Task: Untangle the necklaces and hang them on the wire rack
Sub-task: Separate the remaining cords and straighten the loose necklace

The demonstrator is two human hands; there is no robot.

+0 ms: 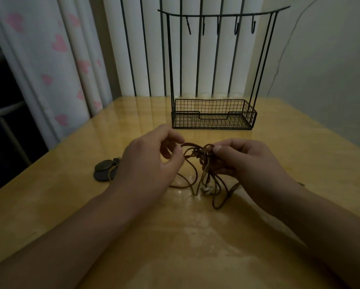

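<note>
Pinching a tangle of brown cord necklaces [202, 161] above the near surface [195, 236], left hand [152, 161] and right hand [245, 161] curl their fingers on it; wire rack [213, 113] stands beyond, hooks bare.

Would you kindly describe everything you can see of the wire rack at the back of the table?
The wire rack is thin black metal and stands upright near the far edge of the wooden table, in front of a white ribbed panel. Its base is a shallow mesh basket with a notch cut in the front rim. Slim posts rise at each side to a slightly curved top bar carrying five small hooks. Nothing hangs on them, and neither hand touches it.
</note>
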